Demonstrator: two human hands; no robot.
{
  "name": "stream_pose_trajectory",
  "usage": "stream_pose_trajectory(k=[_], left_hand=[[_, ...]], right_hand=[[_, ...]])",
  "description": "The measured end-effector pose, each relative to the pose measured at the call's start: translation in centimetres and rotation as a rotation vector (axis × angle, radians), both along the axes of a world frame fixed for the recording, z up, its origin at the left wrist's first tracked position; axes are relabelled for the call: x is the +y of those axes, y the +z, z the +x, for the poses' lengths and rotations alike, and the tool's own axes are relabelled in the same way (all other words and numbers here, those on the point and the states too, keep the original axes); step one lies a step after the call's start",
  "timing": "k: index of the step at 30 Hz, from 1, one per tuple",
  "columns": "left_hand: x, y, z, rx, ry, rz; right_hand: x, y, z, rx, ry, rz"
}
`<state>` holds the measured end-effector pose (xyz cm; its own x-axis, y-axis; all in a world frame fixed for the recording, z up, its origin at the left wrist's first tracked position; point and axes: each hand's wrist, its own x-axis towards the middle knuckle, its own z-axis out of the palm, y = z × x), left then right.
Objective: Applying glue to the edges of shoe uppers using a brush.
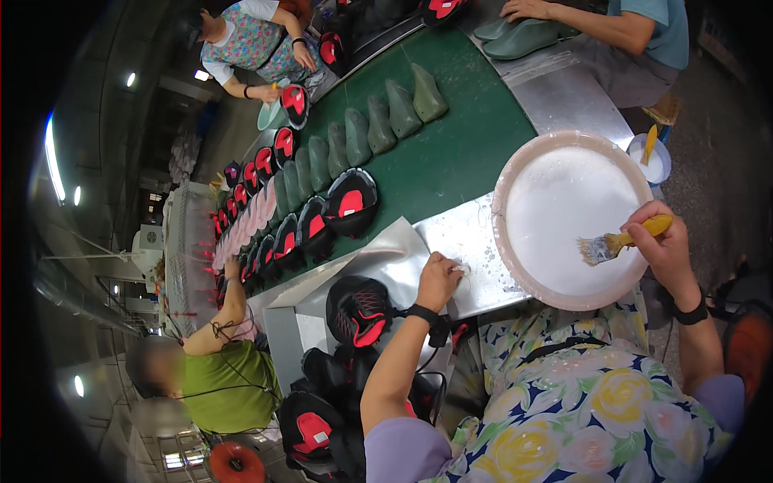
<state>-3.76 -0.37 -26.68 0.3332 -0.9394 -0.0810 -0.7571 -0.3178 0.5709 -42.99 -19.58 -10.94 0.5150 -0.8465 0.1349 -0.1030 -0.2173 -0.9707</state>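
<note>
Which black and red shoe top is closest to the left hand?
The shoe upper lying alone on the metal table, beside the left hand; the rest sit on the green belt.

Pink basin [515, 173], white glue; yellow-handled brush [624, 239]; green belt [451, 153].

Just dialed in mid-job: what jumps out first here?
The big round basin of white liquid at right, with the right hand holding a yellow-handled brush over it. The left hand presses on the metal table. Black-and-red shoe uppers line the green belt.
</note>
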Motion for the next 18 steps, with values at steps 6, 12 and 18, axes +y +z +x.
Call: stream_pose_trajectory(k=[6, 12, 18], left_hand=[[-7.8, 4.3, 6.0, -0.076, 0.293, -0.27], [-13.4, -3.0, 12.6, -0.262, 0.626, 0.036], [-15.5, -6.1, 9.3, -0.051, 0.468, -0.076]], right_hand=[[-1.4, 0.4, 0.1, 0.131, -0.046, -0.02], [-1.5, 1.3, 1.5, 0.191, -0.07, 0.006], [-1.9, 0.6, 2.1, 0.14, -0.077, 0.068]])
